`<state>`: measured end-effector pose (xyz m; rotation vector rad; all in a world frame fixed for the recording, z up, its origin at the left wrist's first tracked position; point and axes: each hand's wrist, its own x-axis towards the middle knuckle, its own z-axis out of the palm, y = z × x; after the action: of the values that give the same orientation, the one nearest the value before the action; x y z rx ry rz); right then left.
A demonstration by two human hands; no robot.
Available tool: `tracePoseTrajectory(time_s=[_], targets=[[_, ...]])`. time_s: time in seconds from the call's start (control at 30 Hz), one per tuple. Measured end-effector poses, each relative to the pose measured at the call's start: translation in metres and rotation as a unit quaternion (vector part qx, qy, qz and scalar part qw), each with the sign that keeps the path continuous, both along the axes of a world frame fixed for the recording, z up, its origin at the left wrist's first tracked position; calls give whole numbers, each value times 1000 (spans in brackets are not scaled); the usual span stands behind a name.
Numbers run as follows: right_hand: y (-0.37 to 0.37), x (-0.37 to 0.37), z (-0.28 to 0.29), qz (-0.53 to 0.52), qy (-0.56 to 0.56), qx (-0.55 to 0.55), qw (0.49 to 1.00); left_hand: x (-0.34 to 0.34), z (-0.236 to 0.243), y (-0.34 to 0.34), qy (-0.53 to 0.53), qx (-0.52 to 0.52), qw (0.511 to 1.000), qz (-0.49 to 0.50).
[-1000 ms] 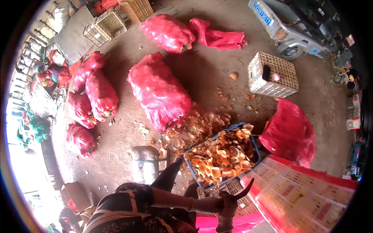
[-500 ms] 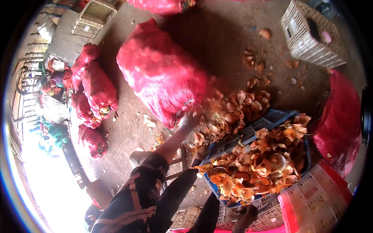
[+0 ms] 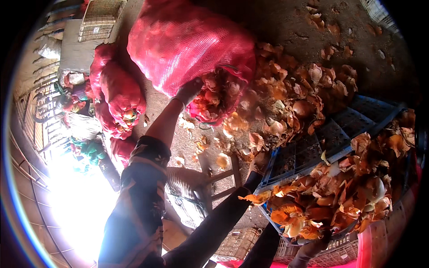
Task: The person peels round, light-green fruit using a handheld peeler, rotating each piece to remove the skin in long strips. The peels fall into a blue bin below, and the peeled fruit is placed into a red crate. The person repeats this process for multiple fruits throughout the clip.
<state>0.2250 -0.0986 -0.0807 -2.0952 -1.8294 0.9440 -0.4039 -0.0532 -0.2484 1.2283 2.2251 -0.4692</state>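
Observation:
A large red mesh sack (image 3: pixel 192 44) lies on the ground ahead, its mouth agape with onions (image 3: pixel 214 91) and loose skins showing inside. My left hand (image 3: pixel 188 90), in a pale glove, is closed on the left edge of that mouth. To the right, a blue plastic crate (image 3: pixel 342 129) is heaped with dry onion skins (image 3: pixel 330 196). My right hand (image 3: pixel 315 248) is at the crate's near edge, below the skins; its fingers are hidden, so its grip does not show.
Onion skins (image 3: pixel 286 111) litter the ground between sack and crate. A small stool (image 3: pixel 219 178) stands near my foot (image 3: pixel 260 161). Several filled red sacks (image 3: pixel 120 94) lie at left, with a pale crate (image 3: pixel 102 20) behind them. Woven crates (image 3: pixel 237 243) sit close below.
The sack's mouth has come open and shows its onions. My left hand has shifted to the mouth's left edge. My right hand is now partly hidden by the crate. The view has shifted.

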Motion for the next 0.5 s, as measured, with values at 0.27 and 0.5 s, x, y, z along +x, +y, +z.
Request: tracePoseTrajectory(time_s=[0.27,0.5], targets=[[-25,61,-23,109,-51,-3,993,46,-68,-8,-60,-77,980,175],[-33,71,-34,154,-72,117,979,54,-87,10,-131,135,928,321]])
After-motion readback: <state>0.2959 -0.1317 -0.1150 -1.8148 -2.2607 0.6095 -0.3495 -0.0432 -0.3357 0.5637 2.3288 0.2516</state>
